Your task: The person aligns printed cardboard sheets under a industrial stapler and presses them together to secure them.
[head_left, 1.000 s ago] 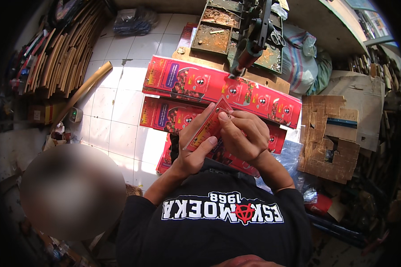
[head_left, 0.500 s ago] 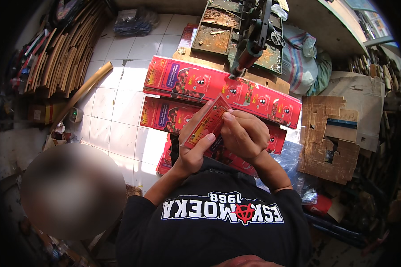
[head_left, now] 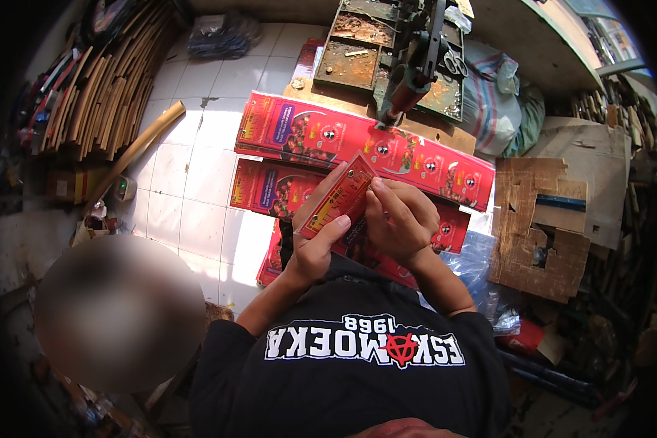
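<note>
A red printed panel (head_left: 337,200) with yellow lettering is held up at a slant in front of my chest. My left hand (head_left: 314,247) grips it, thumb across its face and fingers behind. Against its right edge, my right hand (head_left: 407,223) is closed in a pinch; anything small between those fingertips is too hidden to make out. Beyond my hands, a long red printed sheet (head_left: 372,150) with food pictures lies under a lever press (head_left: 407,95). More red sheets (head_left: 270,188) lie nearer me, partly covered by my hands and arms.
A dirty metal tray (head_left: 349,64) with compartments and small bits sits around the press, with scissors (head_left: 456,63) at its right. Cut cardboard (head_left: 522,241) and clear plastic (head_left: 471,270) lie at right. Cardboard sheets (head_left: 102,87) are stacked at far left beside a pole (head_left: 142,150).
The panel has tipped a little, showing more of its face. My right fingers have shifted slightly at its edge, and the right wrist has turned a bit.
</note>
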The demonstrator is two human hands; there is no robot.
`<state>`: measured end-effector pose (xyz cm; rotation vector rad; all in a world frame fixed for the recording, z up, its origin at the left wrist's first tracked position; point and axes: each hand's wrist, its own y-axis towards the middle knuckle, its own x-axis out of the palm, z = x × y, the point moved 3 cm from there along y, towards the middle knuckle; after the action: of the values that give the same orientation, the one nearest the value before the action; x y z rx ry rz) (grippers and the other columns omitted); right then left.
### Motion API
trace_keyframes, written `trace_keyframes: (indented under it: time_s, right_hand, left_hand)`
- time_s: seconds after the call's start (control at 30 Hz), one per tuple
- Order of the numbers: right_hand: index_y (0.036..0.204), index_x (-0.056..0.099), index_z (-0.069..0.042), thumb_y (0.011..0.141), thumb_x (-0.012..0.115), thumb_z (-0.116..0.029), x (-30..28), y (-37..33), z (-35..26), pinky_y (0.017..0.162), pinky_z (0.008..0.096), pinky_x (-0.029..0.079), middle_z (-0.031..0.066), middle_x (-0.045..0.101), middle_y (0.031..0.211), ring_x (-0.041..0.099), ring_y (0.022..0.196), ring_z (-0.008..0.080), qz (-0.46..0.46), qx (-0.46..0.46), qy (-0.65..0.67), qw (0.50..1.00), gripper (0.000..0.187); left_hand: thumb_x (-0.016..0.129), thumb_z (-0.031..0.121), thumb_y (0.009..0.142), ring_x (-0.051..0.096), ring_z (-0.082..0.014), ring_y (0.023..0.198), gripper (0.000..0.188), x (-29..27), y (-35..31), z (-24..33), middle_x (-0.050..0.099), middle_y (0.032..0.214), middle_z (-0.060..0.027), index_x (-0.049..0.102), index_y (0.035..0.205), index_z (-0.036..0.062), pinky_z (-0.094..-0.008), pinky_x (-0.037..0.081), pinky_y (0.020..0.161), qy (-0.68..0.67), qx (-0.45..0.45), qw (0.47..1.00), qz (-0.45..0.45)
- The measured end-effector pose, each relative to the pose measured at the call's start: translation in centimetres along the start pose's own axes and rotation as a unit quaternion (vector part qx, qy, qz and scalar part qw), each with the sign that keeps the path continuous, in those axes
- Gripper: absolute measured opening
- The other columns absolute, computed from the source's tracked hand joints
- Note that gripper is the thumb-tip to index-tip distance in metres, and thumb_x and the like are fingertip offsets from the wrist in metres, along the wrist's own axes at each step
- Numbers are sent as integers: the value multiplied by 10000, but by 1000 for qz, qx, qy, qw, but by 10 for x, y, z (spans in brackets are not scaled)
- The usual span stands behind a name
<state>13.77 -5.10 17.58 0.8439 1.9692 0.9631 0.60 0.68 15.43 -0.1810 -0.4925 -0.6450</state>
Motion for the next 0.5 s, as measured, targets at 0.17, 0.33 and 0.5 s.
trace_keyframes:
  time_s: [0.17,0.33,0.5]
  right_hand:
    - [1026,689,-2,662,696,68,3,-4,1,656,317,565,57,646,753,690,737,222,6,-17,-11,1000,370]
    - [1034,693,-14,644,697,67,4,-3,0,657,312,561,48,639,770,679,729,214,-1,-32,-35,999,398]
    - [1037,697,-19,639,700,64,7,-1,-4,612,296,534,43,621,749,662,696,202,-17,-48,-71,996,406]
  left_hand:
    - [522,19,847,570,-200,1138,508,-10,-2,-10,596,1237,-166,459,1342,-79,-304,404,1009,-17,-27,999,-6]
    - [527,27,860,572,-189,1117,459,-17,-3,-17,609,1208,-146,494,1306,-75,-302,415,982,-19,-46,999,-8]
    - [552,57,873,568,-157,1019,375,-11,1,-10,608,1099,-107,521,1227,-62,-286,427,919,15,-18,1000,6]
